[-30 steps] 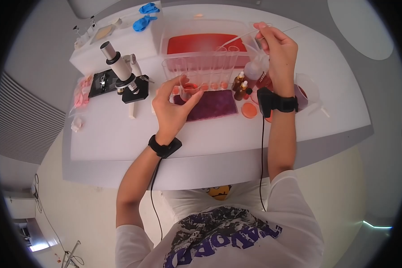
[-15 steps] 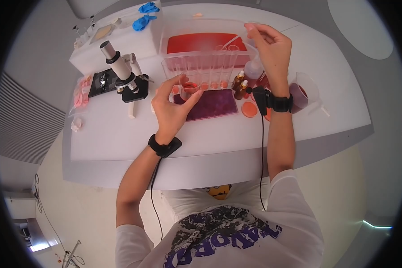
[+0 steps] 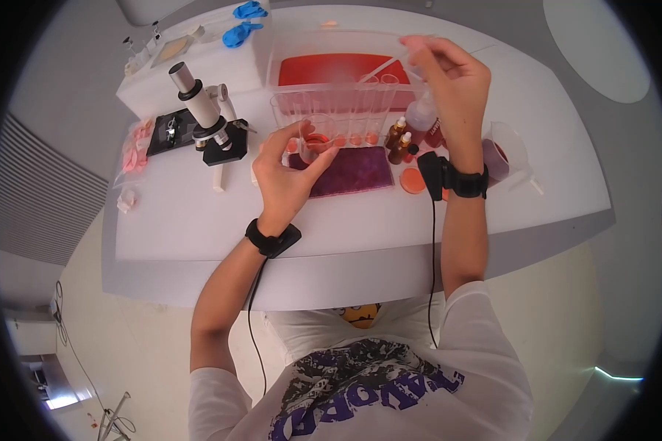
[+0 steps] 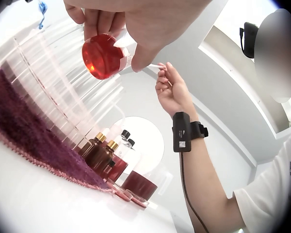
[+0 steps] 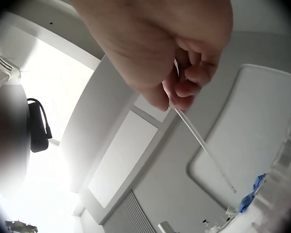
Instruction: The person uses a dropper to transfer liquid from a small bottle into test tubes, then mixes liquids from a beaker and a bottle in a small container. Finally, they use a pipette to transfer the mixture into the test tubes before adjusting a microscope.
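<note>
Between thumb and fingers, my left hand (image 3: pixel 283 180) grips a small clear beaker (image 3: pixel 317 131) with red liquid (image 4: pixel 99 56) in its bottom, held up above the purple cloth (image 3: pixel 357 175). Raised on the right, my right hand (image 3: pixel 460 88) pinches a thin translucent rod (image 5: pixel 206 148) near one end. The rod slants down and left, its lower end overlapping the tops of the test tubes (image 3: pixel 379 103) in the head view. Those tubes stand in a clear rack just behind the beaker, with reddish liquid at their bottoms.
Behind the rack is a clear tub (image 3: pixel 272 62) of red liquid. A microscope (image 3: pixel 206 121) stands left, with blue gloves (image 3: pixel 239 34) on a white box beyond. Brown dropper bottles (image 3: pixel 399 151), orange-red dishes (image 3: pixel 413 181) and a beaker of dark red liquid (image 3: pixel 496 162) sit right.
My right hand has shifted slightly left and turned, bringing the rod with it, then moved little. My left hand holds the beaker in nearly the same place; the head view has tilted slightly.
</note>
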The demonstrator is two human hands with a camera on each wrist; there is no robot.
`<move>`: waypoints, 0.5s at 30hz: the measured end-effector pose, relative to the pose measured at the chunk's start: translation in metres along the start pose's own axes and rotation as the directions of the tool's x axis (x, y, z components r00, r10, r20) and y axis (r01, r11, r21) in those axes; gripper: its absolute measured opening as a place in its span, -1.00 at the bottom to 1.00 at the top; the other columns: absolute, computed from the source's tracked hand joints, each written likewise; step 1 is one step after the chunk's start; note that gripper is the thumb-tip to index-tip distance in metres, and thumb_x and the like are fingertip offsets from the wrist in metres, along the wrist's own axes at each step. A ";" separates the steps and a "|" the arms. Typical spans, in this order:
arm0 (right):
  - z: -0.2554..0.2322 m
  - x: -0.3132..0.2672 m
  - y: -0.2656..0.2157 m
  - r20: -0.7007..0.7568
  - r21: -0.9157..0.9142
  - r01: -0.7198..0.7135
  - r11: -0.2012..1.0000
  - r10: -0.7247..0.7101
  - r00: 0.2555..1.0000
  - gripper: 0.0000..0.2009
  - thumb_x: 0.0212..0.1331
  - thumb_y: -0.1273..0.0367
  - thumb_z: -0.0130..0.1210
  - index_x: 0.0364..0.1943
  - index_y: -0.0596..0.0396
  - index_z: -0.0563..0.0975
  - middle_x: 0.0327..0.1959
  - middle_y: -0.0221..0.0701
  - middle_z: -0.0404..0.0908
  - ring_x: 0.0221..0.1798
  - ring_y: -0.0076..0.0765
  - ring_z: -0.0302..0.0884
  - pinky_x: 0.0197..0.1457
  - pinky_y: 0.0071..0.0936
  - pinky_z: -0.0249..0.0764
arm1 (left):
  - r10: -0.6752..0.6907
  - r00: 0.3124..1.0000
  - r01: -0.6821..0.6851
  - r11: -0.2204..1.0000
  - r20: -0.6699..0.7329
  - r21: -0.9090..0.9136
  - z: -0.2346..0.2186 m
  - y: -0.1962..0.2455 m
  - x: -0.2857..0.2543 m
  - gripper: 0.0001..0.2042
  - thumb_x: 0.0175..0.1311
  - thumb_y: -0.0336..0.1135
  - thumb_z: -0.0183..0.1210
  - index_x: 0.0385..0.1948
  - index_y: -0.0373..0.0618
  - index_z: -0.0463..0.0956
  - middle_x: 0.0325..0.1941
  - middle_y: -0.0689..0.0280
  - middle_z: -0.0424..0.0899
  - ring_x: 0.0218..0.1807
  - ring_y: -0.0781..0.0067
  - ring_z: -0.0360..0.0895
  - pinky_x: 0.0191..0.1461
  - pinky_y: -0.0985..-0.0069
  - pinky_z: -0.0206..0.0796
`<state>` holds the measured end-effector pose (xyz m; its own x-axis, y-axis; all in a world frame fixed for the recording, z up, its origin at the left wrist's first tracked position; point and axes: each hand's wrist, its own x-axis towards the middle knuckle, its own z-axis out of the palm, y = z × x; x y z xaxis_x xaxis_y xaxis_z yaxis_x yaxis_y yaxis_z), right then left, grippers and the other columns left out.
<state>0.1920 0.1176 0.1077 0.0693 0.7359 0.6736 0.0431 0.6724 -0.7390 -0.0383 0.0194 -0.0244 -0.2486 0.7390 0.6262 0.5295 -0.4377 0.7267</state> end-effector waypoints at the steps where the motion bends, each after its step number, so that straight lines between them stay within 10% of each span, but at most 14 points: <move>1: 0.003 -0.003 0.001 0.133 -0.006 0.012 1.000 -0.011 0.991 -0.81 0.38 0.31 0.48 -0.15 0.18 0.85 -0.32 -0.43 0.86 -0.30 -0.62 0.72 -0.18 -0.59 0.60 | -0.008 1.000 0.008 1.000 0.003 -0.009 0.001 -0.001 0.000 -0.50 0.20 -0.39 0.64 0.18 -0.32 0.72 0.06 0.14 0.90 0.10 0.35 0.82 0.37 0.35 0.53; 6: 0.030 -0.024 -0.005 0.505 -0.089 0.020 0.996 0.028 0.863 -0.82 0.41 0.39 0.44 -0.04 0.19 0.84 -0.30 -0.40 0.84 -0.20 -0.64 0.71 -0.08 -0.61 0.62 | -0.001 1.000 0.001 1.000 0.000 -0.010 0.001 0.004 -0.001 -0.50 0.20 -0.39 0.64 0.17 -0.31 0.71 0.06 0.14 0.89 0.10 0.35 0.82 0.36 0.35 0.53; 8: 0.034 -0.027 -0.016 0.612 -0.243 -0.163 0.956 0.282 0.739 -0.82 0.40 0.38 0.44 -0.06 0.20 0.83 -0.34 -0.39 0.82 -0.29 -0.66 0.69 -0.15 -0.63 0.60 | -0.009 1.000 0.008 1.000 -0.005 -0.027 0.001 0.004 0.000 -0.50 0.20 -0.38 0.64 0.17 -0.32 0.71 0.06 0.14 0.89 0.10 0.35 0.82 0.36 0.35 0.54; 12: 0.035 -0.026 -0.011 0.563 -0.255 -0.270 0.928 0.370 0.739 -0.81 0.39 0.36 0.46 -0.10 0.23 0.83 -0.36 -0.43 0.82 -0.35 -0.68 0.68 -0.22 -0.67 0.55 | -0.023 1.000 0.023 0.999 -0.007 -0.030 0.000 0.003 0.001 -0.51 0.21 -0.38 0.64 0.16 -0.33 0.71 0.05 0.15 0.89 0.09 0.35 0.82 0.36 0.35 0.53; 15: 0.031 -0.023 0.013 0.368 -0.086 -0.151 0.985 0.173 0.914 -0.79 0.40 0.31 0.46 -0.14 0.22 0.84 -0.37 -0.47 0.79 -0.39 -0.73 0.60 -0.30 -0.71 0.45 | -0.041 0.999 0.041 0.998 -0.007 -0.039 -0.001 0.006 0.002 -0.51 0.22 -0.37 0.63 0.16 -0.34 0.72 0.02 0.15 0.90 0.09 0.35 0.82 0.38 0.35 0.51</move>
<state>0.1604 0.1122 0.0829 -0.2962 0.8179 0.4933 0.1181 0.5439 -0.8308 -0.0360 0.0172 -0.0185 -0.2756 0.7530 0.5975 0.4865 -0.4268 0.7623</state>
